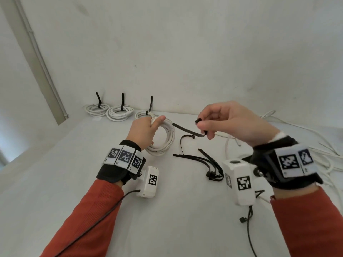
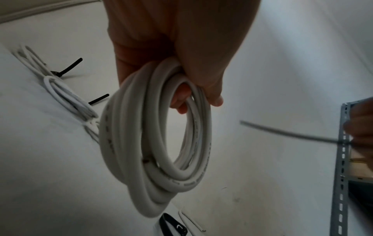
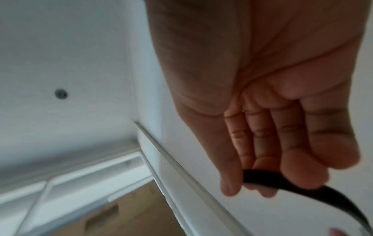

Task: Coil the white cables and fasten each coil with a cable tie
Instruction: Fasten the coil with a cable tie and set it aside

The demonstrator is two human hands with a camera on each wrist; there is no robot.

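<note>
Head view: I see both hands raised over the white desk [image 1: 55,182], the far edge meeting a white wall.
Left hand [image 1: 142,132]: my fingers are curled around the top of a white cable coil [image 1: 163,140]; the left wrist view shows the thumb [image 2: 201,76] pressed on the outside and fingertips poking through the ring.
Coil: it hangs upright from my grip, its lower loops close to the desk; I cannot tell whether they touch it.
Right hand [image 1: 228,123]: I pinch a black cable tie [image 1: 187,131] between thumb and curled fingers; the right wrist view shows the strap [image 3: 268,178] crossing under the fingertips.
Tie: its free end points left toward the coil and stops just short of it, not yet threaded.
Spare ties [image 1: 204,164]: a loose bunch of black ties lies near the middle of the desk, between my wrists, with one curved tie [image 1: 183,141] apart from it.
Finished coils [image 1: 118,112]: three white coils, each cinched with a black tie whose tail stands up, sit in a row along the far edge, left of centre.
Loose cables [image 1: 297,134]: uncoiled white cable sprawls over the right side of the desk.
</note>
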